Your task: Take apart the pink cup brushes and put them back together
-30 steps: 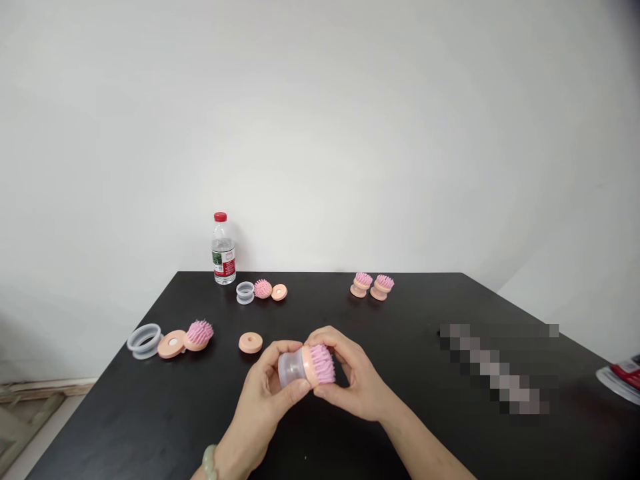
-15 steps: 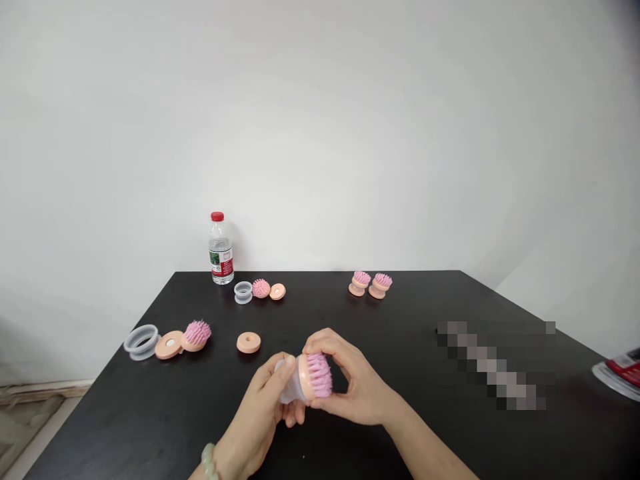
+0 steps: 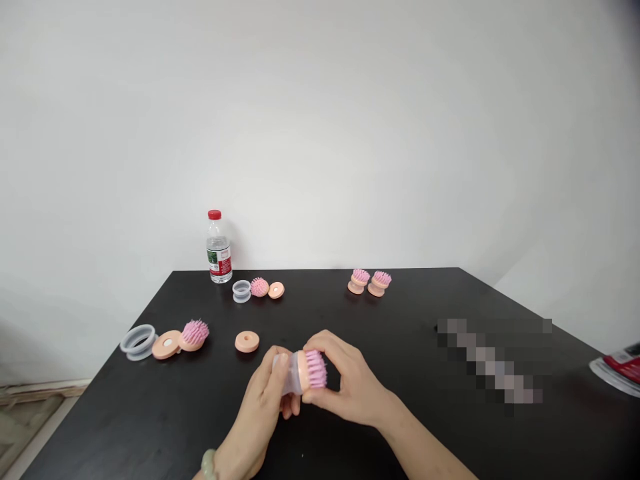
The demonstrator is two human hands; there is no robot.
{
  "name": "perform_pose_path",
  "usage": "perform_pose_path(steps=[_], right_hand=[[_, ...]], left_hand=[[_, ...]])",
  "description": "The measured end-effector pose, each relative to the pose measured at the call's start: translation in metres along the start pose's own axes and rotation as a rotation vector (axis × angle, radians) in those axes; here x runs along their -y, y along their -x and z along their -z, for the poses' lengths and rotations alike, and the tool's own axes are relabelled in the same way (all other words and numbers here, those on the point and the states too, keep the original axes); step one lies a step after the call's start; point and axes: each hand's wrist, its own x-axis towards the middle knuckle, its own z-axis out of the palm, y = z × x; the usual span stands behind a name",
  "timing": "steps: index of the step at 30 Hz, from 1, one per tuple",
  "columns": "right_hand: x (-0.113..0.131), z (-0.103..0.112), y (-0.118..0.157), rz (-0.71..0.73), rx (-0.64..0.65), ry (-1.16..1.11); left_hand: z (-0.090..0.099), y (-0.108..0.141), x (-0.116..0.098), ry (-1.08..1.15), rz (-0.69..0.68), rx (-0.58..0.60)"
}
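Near the front middle of the black table, my left hand (image 3: 265, 400) grips a translucent silicone ring (image 3: 291, 373). My right hand (image 3: 350, 387) has thumb and fingers pinched on the peach rim of a pink bristle brush head (image 3: 314, 370), which sits against the ring, bristles facing right. The far side of the ring is hidden by my left fingers. A peach disc with a centre hole (image 3: 247, 342) lies just beyond my left hand.
At left lie a clear ring (image 3: 139, 343), a peach disc (image 3: 167, 345) and a brush head (image 3: 194, 335). Farther back are a bottle (image 3: 219, 257), another ring (image 3: 241, 291), brush head (image 3: 259, 287) and disc (image 3: 276, 290). Two assembled brushes (image 3: 357, 282) (image 3: 379, 284) stand back right.
Both hands and the held brush parts have shifted slightly left and up in the picture. The rest of the scene has also shifted a little with the view. The grips look the same.
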Motion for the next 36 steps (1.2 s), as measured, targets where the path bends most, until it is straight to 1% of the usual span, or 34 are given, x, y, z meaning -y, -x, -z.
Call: perform_pose_path(steps=[2, 4, 6, 8, 10, 11, 13, 16, 18, 20, 22, 23, 25, 27, 29, 30, 32, 34, 36], right_hand=[[-0.001, -0.003, 0.000, -0.148, -0.036, -0.022], [-0.002, -0.006, 0.000, -0.297, -0.038, -0.127], [-0.004, -0.007, 0.000, -0.427, -0.013, -0.300], [-0.006, -0.007, 0.001, -0.493, 0.015, -0.429], [-0.008, -0.006, 0.001, -0.478, 0.009, -0.462], [-0.009, -0.005, 0.001, -0.453, -0.008, -0.461], [-0.010, -0.003, 0.000, -0.406, -0.039, -0.467], [-0.010, -0.001, -0.001, -0.359, -0.031, -0.456], [-0.009, -0.001, -0.001, -0.334, -0.041, -0.398], [-0.008, -0.003, -0.002, -0.320, -0.080, -0.340], [-0.007, -0.006, -0.002, -0.348, -0.098, -0.348], [-0.008, -0.009, -0.002, -0.384, -0.093, -0.376], [-0.011, -0.016, -0.001, -0.501, -0.075, -0.469], [-0.015, -0.022, -0.001, -0.635, -0.052, -0.573], [-0.019, -0.025, 0.000, -0.706, -0.032, -0.658], [-0.020, -0.025, 0.000, -0.701, -0.033, -0.688], [-0.020, -0.021, 0.001, -0.614, -0.064, -0.702], [-0.019, -0.014, 0.001, -0.492, -0.105, -0.682], [-0.017, -0.008, 0.000, -0.402, -0.085, -0.668]], left_hand=[[0.001, 0.001, 0.000, -0.125, -0.072, -0.016], [0.003, 0.002, -0.001, -0.214, -0.145, -0.017], [0.004, 0.002, -0.002, -0.251, -0.221, 0.012], [0.004, 0.001, -0.002, -0.218, -0.271, 0.070], [0.004, 0.001, -0.001, -0.128, -0.269, 0.114], [0.003, 0.000, -0.001, -0.077, -0.252, 0.117], [0.003, 0.000, -0.001, 0.004, -0.205, 0.078], [0.004, -0.001, -0.002, 0.083, -0.156, -0.002], [0.004, -0.002, -0.003, 0.110, -0.156, -0.023], [0.005, -0.003, -0.002, 0.098, -0.174, -0.023], [0.006, -0.004, 0.000, 0.036, -0.225, -0.001], [0.006, -0.003, 0.002, -0.023, -0.272, 0.010], [0.007, -0.002, 0.006, -0.212, -0.409, 0.012], [0.007, -0.001, 0.009, -0.421, -0.541, -0.016], [0.007, 0.001, 0.012, -0.540, -0.605, -0.046], [0.007, 0.001, 0.013, -0.545, -0.605, -0.051], [0.006, 0.000, 0.013, -0.477, -0.559, -0.051], [0.005, -0.001, 0.012, -0.356, -0.479, -0.066], [0.004, -0.002, 0.009, -0.236, -0.380, -0.096]])
